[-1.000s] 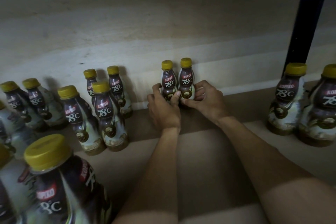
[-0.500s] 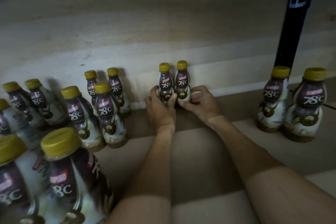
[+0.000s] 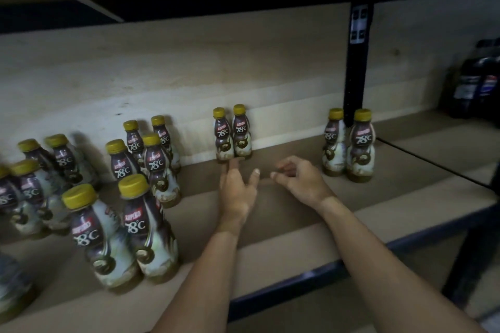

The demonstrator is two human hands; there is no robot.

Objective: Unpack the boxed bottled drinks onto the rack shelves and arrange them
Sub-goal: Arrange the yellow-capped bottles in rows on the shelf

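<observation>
From my remote seat: two yellow-capped coffee bottles [image 3: 241, 134] stand upright, side by side, against the back wall of the rack shelf [image 3: 270, 227]; the left hand [image 3: 236, 189] lies slack just in front of them, fingers straight, one fingertip at the foot of the left bottle, touching or not I cannot tell; the right hand [image 3: 300, 181] hovers beside it, loosely curled, grasping nothing; another pair [image 3: 361, 143] stands to the right by the black post [image 3: 355, 67]; more bottles [image 3: 151, 159] crowd the shelf's left.
</observation>
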